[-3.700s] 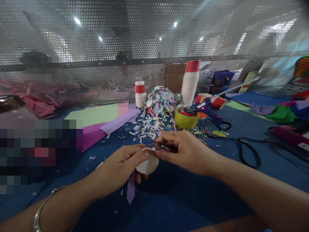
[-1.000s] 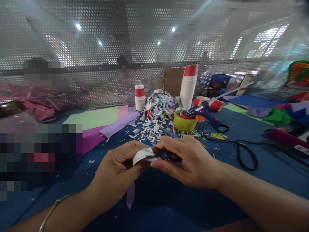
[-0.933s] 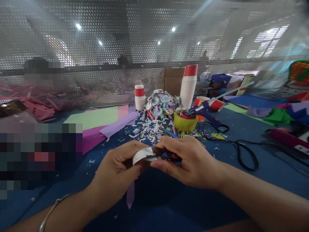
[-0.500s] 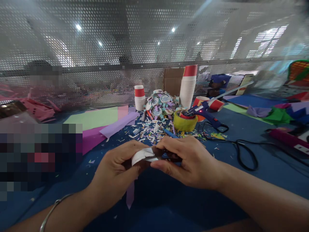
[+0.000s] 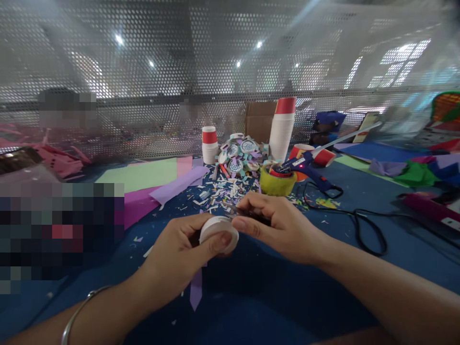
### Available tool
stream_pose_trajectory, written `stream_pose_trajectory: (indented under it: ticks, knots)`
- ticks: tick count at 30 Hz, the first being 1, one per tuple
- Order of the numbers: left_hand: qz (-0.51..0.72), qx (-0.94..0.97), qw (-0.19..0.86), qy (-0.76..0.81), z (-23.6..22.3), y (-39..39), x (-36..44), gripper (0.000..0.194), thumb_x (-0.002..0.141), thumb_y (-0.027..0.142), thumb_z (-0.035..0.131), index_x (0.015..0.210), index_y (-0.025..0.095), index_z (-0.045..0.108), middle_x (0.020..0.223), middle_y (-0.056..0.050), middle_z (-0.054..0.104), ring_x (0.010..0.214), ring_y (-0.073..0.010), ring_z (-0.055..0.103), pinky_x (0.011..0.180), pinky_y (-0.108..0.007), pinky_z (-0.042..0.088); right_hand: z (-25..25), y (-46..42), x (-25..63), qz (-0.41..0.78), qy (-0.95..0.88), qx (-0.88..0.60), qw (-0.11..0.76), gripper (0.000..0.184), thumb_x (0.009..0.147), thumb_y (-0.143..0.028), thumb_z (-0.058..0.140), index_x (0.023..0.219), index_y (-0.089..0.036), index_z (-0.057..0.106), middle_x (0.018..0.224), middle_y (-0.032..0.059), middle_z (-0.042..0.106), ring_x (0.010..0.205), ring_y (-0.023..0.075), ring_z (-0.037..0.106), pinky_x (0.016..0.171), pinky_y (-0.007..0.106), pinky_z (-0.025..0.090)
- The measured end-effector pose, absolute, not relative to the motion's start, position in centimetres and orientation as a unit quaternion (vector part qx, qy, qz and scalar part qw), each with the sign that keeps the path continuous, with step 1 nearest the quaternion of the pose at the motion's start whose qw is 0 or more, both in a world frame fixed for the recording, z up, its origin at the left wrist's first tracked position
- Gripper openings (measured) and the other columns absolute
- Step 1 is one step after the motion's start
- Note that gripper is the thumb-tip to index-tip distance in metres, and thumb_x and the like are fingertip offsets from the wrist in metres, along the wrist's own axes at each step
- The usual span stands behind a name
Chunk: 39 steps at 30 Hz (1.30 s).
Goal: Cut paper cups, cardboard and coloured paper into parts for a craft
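Left hand (image 5: 187,251): thumb and fingers clamped on one white round piece (image 5: 211,230), above the blue table (image 5: 273,302). Right hand (image 5: 287,230): fingers closed on one dark tool (image 5: 259,215). Beyond: two upright cup stacks (image 5: 282,136), one glue gun (image 5: 305,165).

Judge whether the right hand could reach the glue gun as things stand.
Probably yes: nothing seems to block the way from the right hand to the glue gun on the yellow roll, but that hand holds scissors.

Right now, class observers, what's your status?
Left hand gripping round white paper piece; right hand holding dark metal scissors at its edge; nothing visible between them.
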State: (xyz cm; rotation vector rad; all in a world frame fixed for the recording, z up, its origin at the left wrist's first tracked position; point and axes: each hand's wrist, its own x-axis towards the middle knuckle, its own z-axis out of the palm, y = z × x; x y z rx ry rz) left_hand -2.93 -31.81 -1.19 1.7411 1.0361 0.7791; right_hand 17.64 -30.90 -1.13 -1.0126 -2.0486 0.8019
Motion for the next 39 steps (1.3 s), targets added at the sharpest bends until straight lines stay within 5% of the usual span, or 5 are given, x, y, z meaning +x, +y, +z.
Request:
stream_pose_trajectory:
  ticks: [19, 26, 39]
  knots:
    - [0.263, 0.706, 0.515, 0.408, -1.28, -31.75, -2.44, 0.022, 0.078, 0.036, 0.067, 0.068, 0.016, 0.067, 0.062, 0.003, 0.055, 0.058, -0.0099, 0.047, 0.055, -0.021, 0.037, -1.58, -30.57, 16.97, 0.577, -0.678, -0.312, 0.331, 0.032, 0.079, -0.044, 0.071, 0.079, -0.017, 0.055, 0.065, -0.0052, 0.047, 0.054, 0.007, 0.041, 0.044, 0.017, 0.033]
    - [0.3, 0.744, 0.402, 0.441, -1.05, -31.76, -2.69, 0.025, 0.082, 0.04, 0.063, 0.072, 0.017, 0.067, 0.064, 0.001, 0.055, 0.06, -0.0113, 0.046, 0.053, -0.022, 0.038, -1.22, -30.82, 17.0, 0.45, -0.733, -0.348, 0.372, 0.031, 0.084, -0.045, 0.065, 0.088, -0.016, 0.056, 0.073, -0.0023, 0.053, 0.063, 0.0093, 0.046, 0.055, 0.022, 0.037]
    - [0.339, 0.756, 0.352, 0.436, -0.9, -31.79, -2.98, 0.018, 0.082, 0.035, 0.062, 0.073, 0.02, 0.064, 0.067, 0.001, 0.058, 0.062, -0.0129, 0.049, 0.055, -0.024, 0.04, -1.26, -31.41, 17.51, 0.258, -0.823, -0.372, 0.344, 0.029, 0.088, -0.043, 0.058, 0.1, -0.017, 0.053, 0.064, -0.0041, 0.054, 0.049, 0.0081, 0.043, 0.047, 0.022, 0.033]
